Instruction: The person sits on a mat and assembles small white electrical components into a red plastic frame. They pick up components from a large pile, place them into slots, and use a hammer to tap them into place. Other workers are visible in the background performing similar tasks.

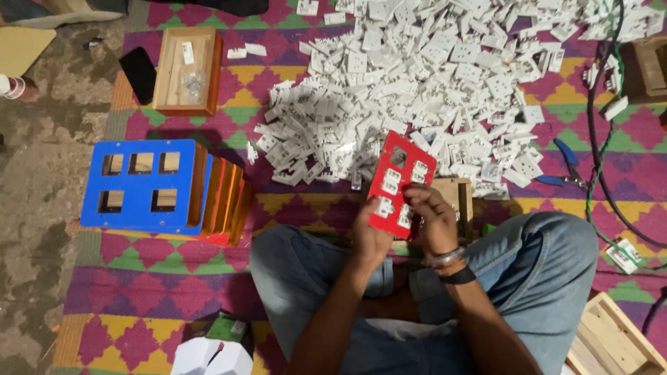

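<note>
Head view first: we sit cross-legged on a patterned mat [174, 278] and hold a red panel [401, 184] upright over our lap. Our left hand [368, 236] grips the panel's lower left edge, fingers curled closed around it. Our right hand [429, 219] clasps the panel's right side, fingertips pressed on the small white switch pieces [389, 182] seated in its openings. One square opening near the panel's top is bare. Just beyond the panel lies a big heap of white switch parts [431, 76]. Left of the panel stands a blue panel [142, 184] atop a stack of orange ones. Further left and beyond, a wooden box [187, 69] lies beside a black phone [138, 73]. Right of the panel rest blue-handled pliers [568, 163].
</note>
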